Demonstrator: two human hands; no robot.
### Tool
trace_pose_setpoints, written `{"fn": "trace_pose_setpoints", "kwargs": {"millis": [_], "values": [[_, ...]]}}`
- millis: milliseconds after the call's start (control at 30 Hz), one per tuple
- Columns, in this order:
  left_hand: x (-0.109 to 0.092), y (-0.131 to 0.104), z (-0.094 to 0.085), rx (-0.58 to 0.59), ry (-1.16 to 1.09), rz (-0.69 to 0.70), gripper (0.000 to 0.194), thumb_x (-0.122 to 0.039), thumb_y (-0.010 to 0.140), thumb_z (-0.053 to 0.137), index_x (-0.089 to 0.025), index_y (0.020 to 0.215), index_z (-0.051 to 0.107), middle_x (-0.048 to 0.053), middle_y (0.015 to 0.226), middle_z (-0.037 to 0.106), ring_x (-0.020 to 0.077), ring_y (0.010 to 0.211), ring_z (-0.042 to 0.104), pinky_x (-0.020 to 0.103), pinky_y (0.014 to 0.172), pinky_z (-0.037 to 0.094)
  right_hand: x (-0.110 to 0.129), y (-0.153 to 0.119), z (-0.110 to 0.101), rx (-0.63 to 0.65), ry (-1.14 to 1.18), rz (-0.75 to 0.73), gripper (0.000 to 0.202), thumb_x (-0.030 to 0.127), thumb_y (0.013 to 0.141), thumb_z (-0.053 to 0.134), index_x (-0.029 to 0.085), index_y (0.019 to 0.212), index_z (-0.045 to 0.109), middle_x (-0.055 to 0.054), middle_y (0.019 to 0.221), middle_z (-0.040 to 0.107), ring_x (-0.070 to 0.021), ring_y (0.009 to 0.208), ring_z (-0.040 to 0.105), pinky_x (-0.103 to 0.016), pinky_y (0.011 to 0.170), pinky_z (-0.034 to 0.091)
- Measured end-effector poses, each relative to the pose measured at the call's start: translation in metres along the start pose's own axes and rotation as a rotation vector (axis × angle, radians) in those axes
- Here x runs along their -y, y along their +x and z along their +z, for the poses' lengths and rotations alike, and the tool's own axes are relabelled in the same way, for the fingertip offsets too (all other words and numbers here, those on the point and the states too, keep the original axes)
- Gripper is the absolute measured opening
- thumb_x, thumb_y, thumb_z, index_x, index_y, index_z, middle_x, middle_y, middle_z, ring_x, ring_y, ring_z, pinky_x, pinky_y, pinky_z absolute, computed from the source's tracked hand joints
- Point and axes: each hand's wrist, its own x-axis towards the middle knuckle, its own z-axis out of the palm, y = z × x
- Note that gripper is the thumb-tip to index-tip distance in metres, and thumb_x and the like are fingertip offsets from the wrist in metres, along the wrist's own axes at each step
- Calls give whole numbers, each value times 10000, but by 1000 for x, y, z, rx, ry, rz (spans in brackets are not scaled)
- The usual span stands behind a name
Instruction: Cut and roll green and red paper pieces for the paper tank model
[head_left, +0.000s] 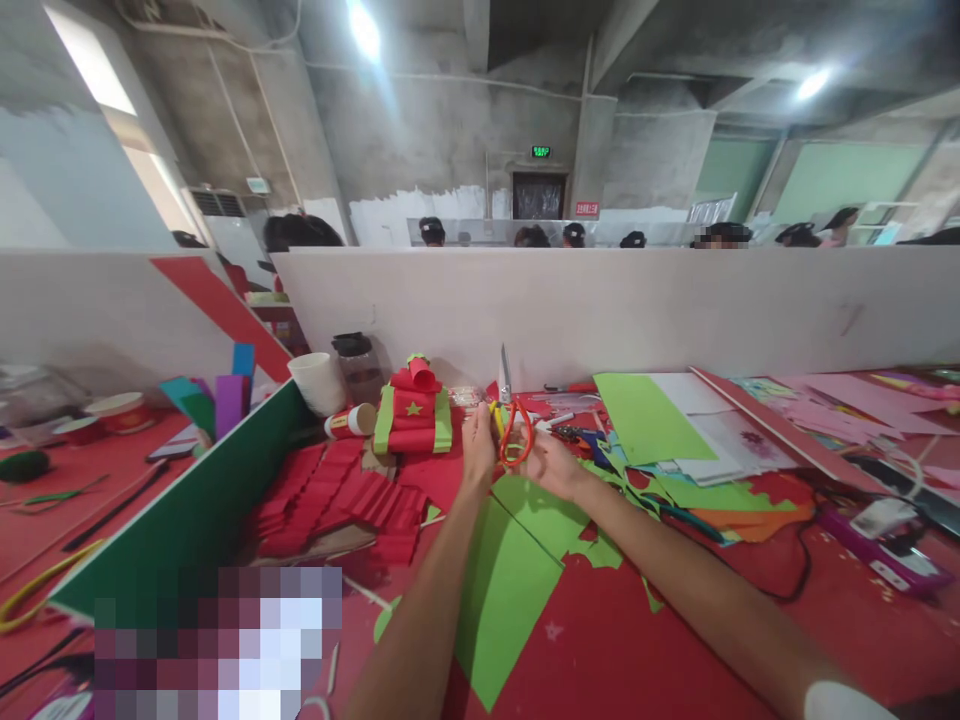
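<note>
A pair of scissors [516,440] with orange and yellow handles stands between my two hands, its blades pointing up and away from me. My left hand [478,445] is closed at the left side of the handles, by the yellow part. On the other side, the curled fingers of my right hand [553,462] meet the orange loop; the fingertips are partly hidden. Beneath my wrists lies light-green paper [499,590]. Just beyond my left hand stands a red and green paper figure [414,410] with a yellow star.
Pleated red paper strips [341,500] lie at left, beside a green divider board [187,510]. A paper roll [313,382] and dark-lidded bottle [358,365] stand behind. Green scraps [600,540], a green sheet [652,415] and a purple glue gun [889,550] are at right. A white partition [570,310] closes the back.
</note>
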Motion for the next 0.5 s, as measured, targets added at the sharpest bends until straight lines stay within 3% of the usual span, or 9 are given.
{"fn": "trace_pose_setpoints", "kwargs": {"millis": [100,233,300,400,500], "values": [[4,0,3,-7,95,11,469,-578,880,489,-194,620,419,-61,529,361,85,464,328,213,447,286,3,-2,-9,84,-89,50,280,327,749,768,220,975,643,-31,866,690,-170,801,649,-304,698,535],[0,-2,10,89,240,86,443,-535,914,455,-180,651,488,-17,627,484,124,595,435,240,578,380,1,2,-14,33,-172,-24,309,384,714,797,202,916,650,-21,763,671,-166,745,629,-273,641,507],[-8,-4,11,186,258,69,426,-538,920,441,-171,740,561,17,728,567,150,675,501,262,643,421,2,5,-15,-44,-209,-111,315,439,734,766,190,885,645,-19,723,657,-158,689,613,-258,587,484],[-24,-9,11,408,213,-16,440,-540,853,571,-176,1093,623,98,1083,635,222,939,583,312,797,460,10,9,-18,-165,-348,-235,296,448,764,716,182,865,636,-11,720,646,-131,609,578,-238,537,451],[-35,-15,11,607,154,-100,760,-468,695,775,-178,1342,499,133,1181,611,266,1035,582,348,860,456,25,9,-21,-166,-556,-304,260,368,727,732,178,876,637,-10,762,658,-136,629,588,-260,597,481]]}}
